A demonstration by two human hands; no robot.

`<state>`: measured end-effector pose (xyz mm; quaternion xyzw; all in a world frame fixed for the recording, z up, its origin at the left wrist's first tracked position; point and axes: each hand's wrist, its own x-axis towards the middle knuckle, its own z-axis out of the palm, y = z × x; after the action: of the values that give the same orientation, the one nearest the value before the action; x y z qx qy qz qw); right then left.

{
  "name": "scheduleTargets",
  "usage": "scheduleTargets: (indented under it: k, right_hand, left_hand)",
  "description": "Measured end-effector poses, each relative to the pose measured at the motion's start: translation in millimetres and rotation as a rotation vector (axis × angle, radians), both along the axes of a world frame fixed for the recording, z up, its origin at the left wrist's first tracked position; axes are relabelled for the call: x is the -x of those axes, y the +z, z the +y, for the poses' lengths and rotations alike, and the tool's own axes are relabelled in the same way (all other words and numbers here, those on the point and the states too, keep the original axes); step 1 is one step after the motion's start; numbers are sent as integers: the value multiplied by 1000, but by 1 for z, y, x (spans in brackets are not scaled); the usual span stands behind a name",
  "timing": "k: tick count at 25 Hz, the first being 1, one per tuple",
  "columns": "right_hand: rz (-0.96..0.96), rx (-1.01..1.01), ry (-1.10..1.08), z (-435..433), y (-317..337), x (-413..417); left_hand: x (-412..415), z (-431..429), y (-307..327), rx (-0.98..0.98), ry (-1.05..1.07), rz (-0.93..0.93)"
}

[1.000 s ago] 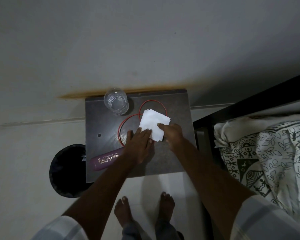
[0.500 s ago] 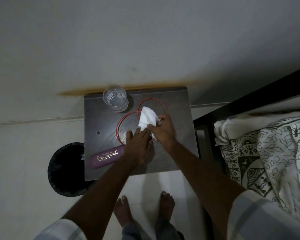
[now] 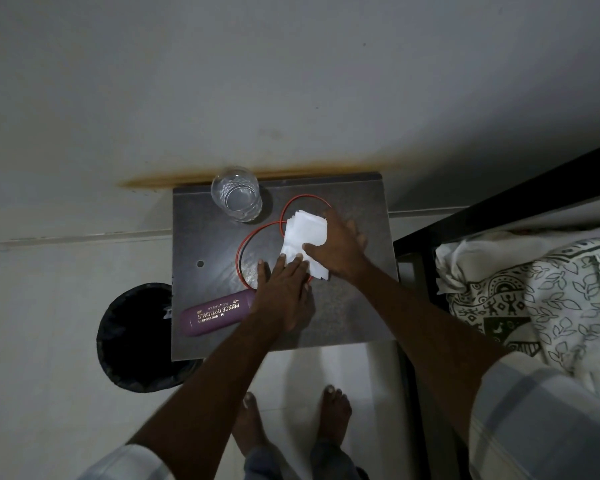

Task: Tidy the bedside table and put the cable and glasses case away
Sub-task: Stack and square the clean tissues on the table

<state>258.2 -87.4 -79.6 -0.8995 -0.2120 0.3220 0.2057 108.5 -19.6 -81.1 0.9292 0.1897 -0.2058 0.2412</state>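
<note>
bedside table (image 3: 354,209) is the landmark, dark top against the wall. white tissue (image 3: 303,233) lies near its centre, over the red cable (image 3: 257,237) loops. right hand (image 3: 340,247) lies flat and spread on the tissue's right side, thumb on it – not gripping. left hand (image 3: 283,292) flat on the tabletop, fingers extended, tips touching the tissue's near edge. purple glasses case (image 3: 217,315) lies at the table's front-left, touching the left hand. empty glass (image 3: 237,194) stands at the back-left corner. black bin (image 3: 136,337) on the floor just left of the table.
</note>
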Motion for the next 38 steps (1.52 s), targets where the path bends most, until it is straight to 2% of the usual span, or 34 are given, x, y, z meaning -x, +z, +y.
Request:
scheduleTargets:
  k: [3,5,10,12,17,20,22,24,26,29,30,35,38]
  right_hand:
    - [218,-123,-185,6,-5,-2]
    - [259,-181,-192,6,-4,-3]
    - [180,-256,83,-6,0,9]
    - [165,-292,107,-12,0,15]
    - [-62,-293,118,-19,-4,20]
    - [-37,-367,-49,-28,6,23]
    - [152,-427,-312,-42,14,24]
    - [316,-496,-531,-62,17,27]
    - [378,-523,-638,-90,15,34]
    - [473,-378,-729,-129,6,46]
    - [449,-302,-713,-140,3,48]
    - [67,18,-426,-168,-9,59]
    - [-247,242,-201,-167,-4,65]
  left_hand:
    - [2,-1,1,-2,-9,2]
    - [2,-1,2,5,-11,9]
    - [3,-3,2,26,-10,-21]
    - [4,-3,3,41,2,-58]
    - [7,6,3,52,-49,-14]
    - [9,5,6,91,40,-137]
    - [11,-1,7,77,116,-307]
    - [12,-13,10,83,166,-401]
    - [8,-28,15,110,175,-417]
    - [2,-52,19,102,82,-365]
    - [1,-61,18,111,35,-335]
    - [10,-95,-4,151,-125,-138]
    - [16,-93,-9,119,-172,-119]
